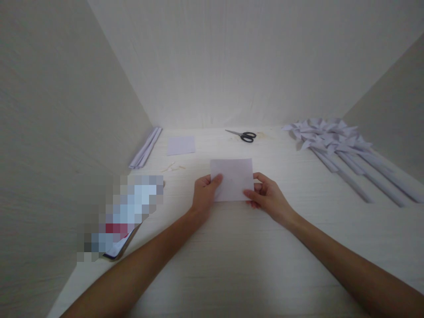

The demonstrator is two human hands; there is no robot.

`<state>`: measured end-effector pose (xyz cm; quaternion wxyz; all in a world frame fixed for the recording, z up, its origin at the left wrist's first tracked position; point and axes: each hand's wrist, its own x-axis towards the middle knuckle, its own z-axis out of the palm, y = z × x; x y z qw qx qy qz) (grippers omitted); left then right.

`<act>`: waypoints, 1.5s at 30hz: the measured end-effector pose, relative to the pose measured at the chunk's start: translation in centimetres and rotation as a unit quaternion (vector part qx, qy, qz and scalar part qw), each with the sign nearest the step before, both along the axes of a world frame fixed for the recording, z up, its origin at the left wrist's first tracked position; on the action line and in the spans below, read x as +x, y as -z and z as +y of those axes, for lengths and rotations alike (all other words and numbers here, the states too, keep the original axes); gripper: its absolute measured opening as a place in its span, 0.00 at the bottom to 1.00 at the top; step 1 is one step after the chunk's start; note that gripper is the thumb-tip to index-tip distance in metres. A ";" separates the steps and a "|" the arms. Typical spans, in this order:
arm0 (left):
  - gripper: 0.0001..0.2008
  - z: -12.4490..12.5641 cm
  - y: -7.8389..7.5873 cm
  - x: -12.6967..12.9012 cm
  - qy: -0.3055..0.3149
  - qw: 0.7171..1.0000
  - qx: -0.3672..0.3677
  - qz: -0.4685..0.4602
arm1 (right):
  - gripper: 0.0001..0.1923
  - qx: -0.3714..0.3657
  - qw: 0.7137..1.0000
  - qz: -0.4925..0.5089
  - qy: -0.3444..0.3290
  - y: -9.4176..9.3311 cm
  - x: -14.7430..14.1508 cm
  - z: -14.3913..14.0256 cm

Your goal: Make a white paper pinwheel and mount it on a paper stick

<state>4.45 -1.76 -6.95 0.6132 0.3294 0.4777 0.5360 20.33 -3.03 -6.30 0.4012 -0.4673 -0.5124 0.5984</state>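
A pale, nearly square sheet of paper (232, 176) is held up flat between both hands above the white table. My left hand (204, 194) pinches its left edge, with the thumb on the face of the paper and the fingers behind. At the lower right corner, my right hand (266, 194) grips the sheet between thumb and fingers. Beyond the paper lie scissors (245, 136) with black handles, their blades pointing left. Another pale paper square (181, 145) rests flat on the table, farther back and to the left.
Several paper pinwheels (331, 134) on rolled paper sticks lie in a pile at the right. Paper rolls (145, 148) lie along the left wall. A phone (124, 238), mostly blurred out, leans at the left. Small scraps (172, 167) sit near the paper square. Pale walls enclose three sides.
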 end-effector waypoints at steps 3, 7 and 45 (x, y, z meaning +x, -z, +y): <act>0.12 0.0 0.0 0.0 0.016 0.999 -0.008 -0.041 | 0.16 0.000 1.000 0.005 0.000 0.0 0.2 0.1; 0.12 0.0 0.2 -0.1 0.029 0.999 0.012 -0.024 | 0.17 0.000 1.000 -0.014 -0.009 -0.2 0.3 0.0; 0.15 -0.8 0.1 0.8 0.108 0.994 0.035 -0.004 | 0.12 -0.038 0.977 0.148 0.148 -0.9 1.2 1.5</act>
